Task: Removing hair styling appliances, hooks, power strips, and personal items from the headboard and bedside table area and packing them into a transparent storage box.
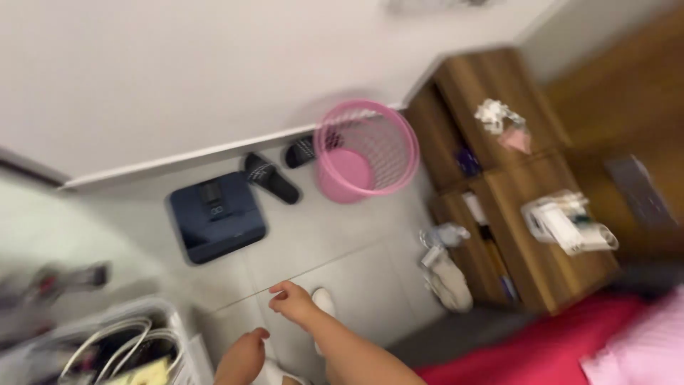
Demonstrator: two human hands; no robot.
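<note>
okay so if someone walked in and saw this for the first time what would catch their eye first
Most likely the pink mesh plastic wastebasket, standing on the pale tiled floor against the white wall, with a pair of black slide sandals and a flat dark blue bathroom scale to its left. In the foreground, the person's left hand and right hand hang empty over the tiles, fingers loosely curled.

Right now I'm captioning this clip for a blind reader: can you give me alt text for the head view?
Blurred downward view: the person's bare left hand and right hand hover empty over a pale tiled floor. Ahead, by the white wall, stand a pink plastic mesh basket, a dark blue square scale and black slippers; a brown wooden shelf unit stands on the right.
</note>
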